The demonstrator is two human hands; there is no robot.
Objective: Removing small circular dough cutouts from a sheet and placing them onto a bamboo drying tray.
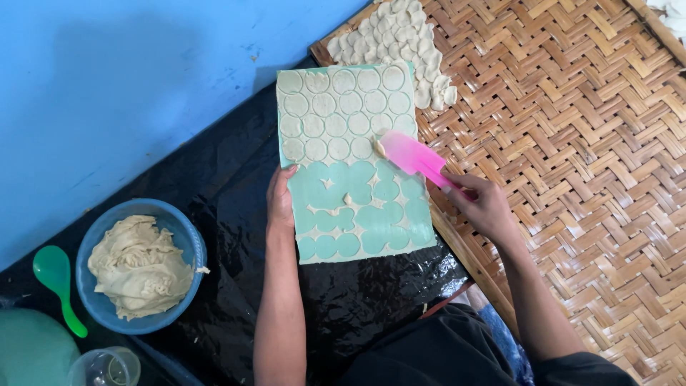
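Observation:
A teal cutting mat (323, 193) lies on black plastic, covered by a thin sheet of dough cut into rounds. The far half still carries dough circles (336, 107); the near half shows round holes in the leftover dough. My left hand (281, 200) presses flat on the mat's left edge. My right hand (482, 206) grips a pink spatula (413, 157), its blade tip touching a dough circle near the mat's right middle. A pile of cut dough rounds (407, 43) lies on the woven bamboo tray just beyond the mat.
A woven bamboo tray (586, 143) fills the right side. A blue bowl (182, 232) of dough scraps stands at the left, with a green spoon (57, 279) beside it, a clear cup (107, 368) and a green lid at the bottom left. A blue wall lies behind.

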